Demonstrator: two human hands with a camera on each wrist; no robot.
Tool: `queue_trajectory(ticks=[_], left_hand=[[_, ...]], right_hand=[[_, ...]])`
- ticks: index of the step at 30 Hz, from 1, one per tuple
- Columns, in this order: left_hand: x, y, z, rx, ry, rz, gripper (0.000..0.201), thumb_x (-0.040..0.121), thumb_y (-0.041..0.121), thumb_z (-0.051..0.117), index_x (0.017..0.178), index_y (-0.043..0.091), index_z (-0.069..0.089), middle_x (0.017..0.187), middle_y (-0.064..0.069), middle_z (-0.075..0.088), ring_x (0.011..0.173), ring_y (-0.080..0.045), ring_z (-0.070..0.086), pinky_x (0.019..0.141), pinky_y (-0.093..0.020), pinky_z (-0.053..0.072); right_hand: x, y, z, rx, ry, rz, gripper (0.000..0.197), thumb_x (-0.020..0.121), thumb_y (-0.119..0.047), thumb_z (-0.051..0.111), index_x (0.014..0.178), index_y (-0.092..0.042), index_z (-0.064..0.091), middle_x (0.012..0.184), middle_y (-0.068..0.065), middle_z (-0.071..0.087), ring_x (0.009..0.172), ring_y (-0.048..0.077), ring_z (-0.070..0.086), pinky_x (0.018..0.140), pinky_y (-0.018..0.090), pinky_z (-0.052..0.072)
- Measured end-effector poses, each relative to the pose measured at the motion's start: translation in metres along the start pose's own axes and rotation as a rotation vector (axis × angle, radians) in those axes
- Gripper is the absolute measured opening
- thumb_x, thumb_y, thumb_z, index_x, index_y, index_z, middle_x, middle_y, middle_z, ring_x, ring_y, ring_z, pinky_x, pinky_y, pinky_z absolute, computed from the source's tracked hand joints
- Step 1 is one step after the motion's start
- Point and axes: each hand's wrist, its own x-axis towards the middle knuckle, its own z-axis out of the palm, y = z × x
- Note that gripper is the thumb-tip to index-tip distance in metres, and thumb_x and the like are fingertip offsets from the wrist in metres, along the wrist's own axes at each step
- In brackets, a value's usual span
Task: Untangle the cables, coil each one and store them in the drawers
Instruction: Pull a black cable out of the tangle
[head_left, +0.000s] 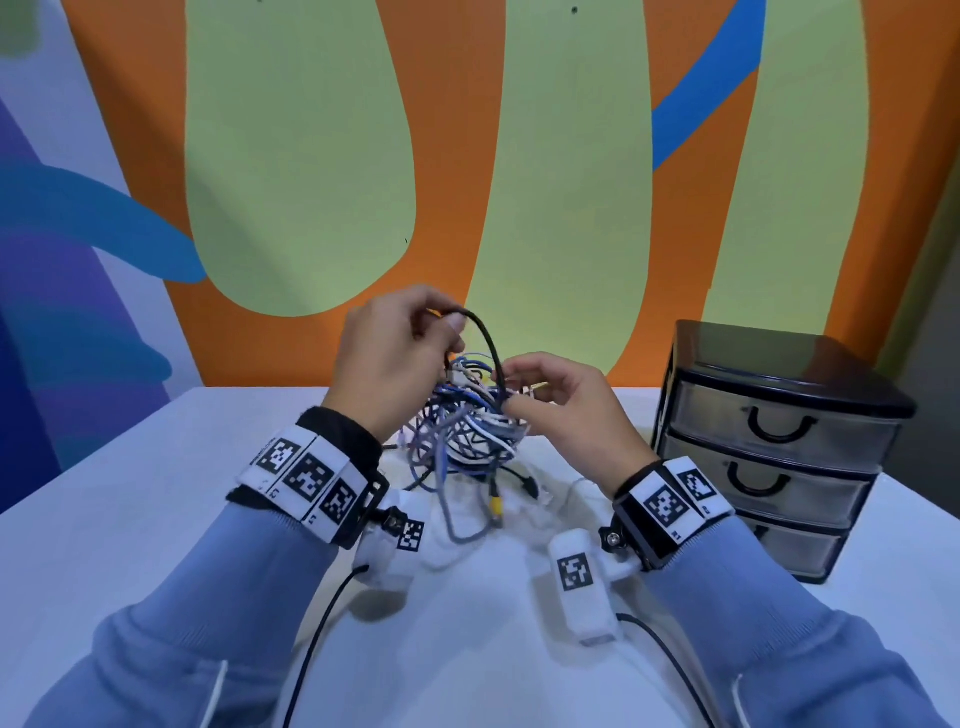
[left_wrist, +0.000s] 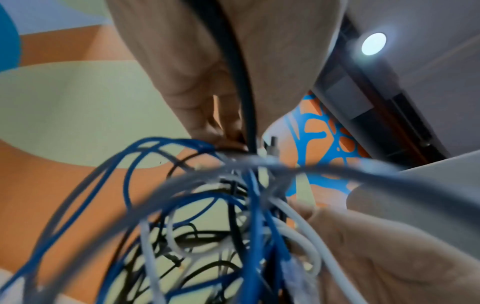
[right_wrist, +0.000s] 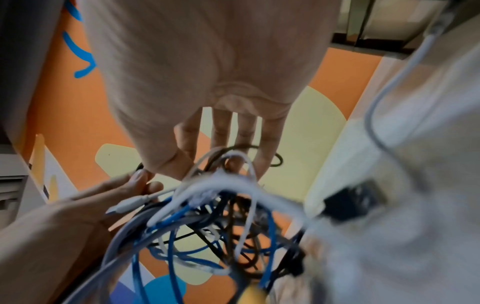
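A tangle of blue, grey, white and black cables (head_left: 470, 421) hangs between my hands above the white table (head_left: 130, 509), its loose ends trailing on the tabletop. My left hand (head_left: 400, 348) is raised and pinches a thick black cable (head_left: 485, 338) that arches up out of the tangle. My right hand (head_left: 550, 400) holds the tangle's right side, fingers curled into the strands where the black cable goes down. In the left wrist view the black cable (left_wrist: 241, 86) runs along the palm into the tangle (left_wrist: 221, 216). The right wrist view shows fingers (right_wrist: 223, 131) hooked in the cables (right_wrist: 221, 216).
A black three-drawer unit (head_left: 769, 441) with translucent drawers, all closed, stands at the table's right. A yellow-tipped plug (head_left: 497, 505) hangs from the tangle near the tabletop. A painted wall rises right behind the table's far edge.
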Motion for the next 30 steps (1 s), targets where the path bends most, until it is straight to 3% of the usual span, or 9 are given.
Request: queue_trajectory(ticks=[5, 9, 11, 13, 16, 18, 24, 27, 30], left_hand=[[0.002, 0.008, -0.004, -0.231, 0.0, -0.24, 0.012, 0.105, 0.012, 0.057, 0.098, 0.02, 0.063, 0.077, -0.005, 0.077, 0.061, -0.017, 0.063, 0.063, -0.032, 0.048], [-0.003, 0.014, -0.008, -0.051, -0.288, -0.069, 0.019, 0.09, 0.02, 0.06, 0.102, 0.029, 0.072, 0.074, 0.002, 0.065, 0.066, -0.017, 0.059, 0.064, -0.032, 0.045], [-0.005, 0.017, -0.011, -0.012, -0.365, -0.019, 0.009, 0.089, 0.031, 0.071, 0.096, 0.028, 0.076, 0.068, 0.006, 0.06, 0.064, -0.017, 0.056, 0.062, -0.031, 0.042], [-0.005, 0.017, -0.015, 0.058, -0.4, 0.003, 0.021, 0.091, 0.043, 0.08, 0.083, 0.024, 0.077, 0.063, 0.004, 0.06, 0.061, -0.017, 0.053, 0.06, -0.032, 0.041], [-0.004, 0.015, -0.018, 0.139, -0.357, 0.064, 0.038, 0.095, 0.05, 0.074, 0.072, 0.019, 0.072, 0.057, -0.001, 0.06, 0.061, -0.029, 0.062, 0.062, -0.041, 0.05], [-0.003, 0.016, -0.017, 0.068, -0.267, 0.096, 0.036, 0.1, 0.041, 0.071, 0.074, 0.017, 0.072, 0.055, -0.007, 0.058, 0.054, -0.023, 0.058, 0.059, -0.036, 0.045], [0.008, 0.022, -0.023, -0.832, 0.099, -0.25, 0.029, 0.108, 0.026, 0.058, 0.084, 0.012, 0.067, 0.074, -0.001, 0.057, 0.062, -0.015, 0.053, 0.064, -0.025, 0.048], [0.009, 0.019, -0.024, -0.777, 0.072, -0.297, 0.029, 0.109, 0.031, 0.055, 0.086, 0.015, 0.064, 0.074, 0.0, 0.059, 0.065, -0.015, 0.055, 0.068, -0.026, 0.05], [0.006, 0.021, -0.018, -0.703, 0.021, -0.307, 0.029, 0.109, 0.032, 0.056, 0.085, 0.017, 0.063, 0.075, 0.0, 0.062, 0.063, -0.012, 0.055, 0.066, -0.027, 0.053]], right_hand=[[-0.002, 0.003, 0.002, -0.019, -0.058, 0.014, 0.018, 0.086, 0.004, 0.073, 0.087, -0.014, 0.076, 0.085, -0.007, 0.069, 0.072, 0.026, 0.048, 0.062, 0.031, 0.053], [0.001, 0.003, 0.003, -0.047, -0.024, -0.025, 0.024, 0.085, 0.006, 0.071, 0.089, -0.017, 0.077, 0.09, 0.001, 0.073, 0.078, 0.023, 0.053, 0.077, 0.033, 0.048], [0.001, 0.001, 0.004, -0.067, -0.016, -0.037, 0.029, 0.085, 0.007, 0.07, 0.088, -0.02, 0.079, 0.096, 0.006, 0.075, 0.082, 0.024, 0.056, 0.085, 0.037, 0.05], [0.0, 0.0, 0.006, -0.092, -0.008, -0.052, 0.031, 0.086, 0.006, 0.07, 0.089, -0.023, 0.081, 0.099, 0.007, 0.075, 0.086, 0.03, 0.057, 0.088, 0.038, 0.05], [-0.002, -0.003, 0.007, -0.13, -0.022, -0.059, 0.033, 0.087, 0.004, 0.068, 0.092, -0.026, 0.082, 0.101, 0.007, 0.073, 0.088, 0.028, 0.054, 0.085, 0.031, 0.046], [-0.003, -0.004, 0.006, -0.134, -0.038, -0.047, 0.04, 0.088, 0.005, 0.066, 0.093, -0.032, 0.081, 0.1, 0.007, 0.071, 0.08, 0.018, 0.049, 0.08, 0.024, 0.043], [-0.004, -0.002, 0.003, -0.14, -0.094, 0.069, 0.047, 0.092, 0.005, 0.06, 0.102, -0.036, 0.079, 0.095, -0.005, 0.06, 0.064, 0.001, 0.045, 0.069, 0.021, 0.04], [-0.005, -0.005, 0.003, -0.161, -0.081, 0.064, 0.037, 0.097, -0.006, 0.064, 0.106, -0.038, 0.079, 0.1, -0.005, 0.062, 0.075, 0.0, 0.052, 0.078, 0.023, 0.041], [-0.007, -0.011, 0.004, -0.221, -0.038, 0.041, 0.011, 0.096, -0.033, 0.072, 0.101, -0.04, 0.08, 0.111, -0.009, 0.06, 0.108, 0.003, 0.055, 0.091, 0.024, 0.039]])
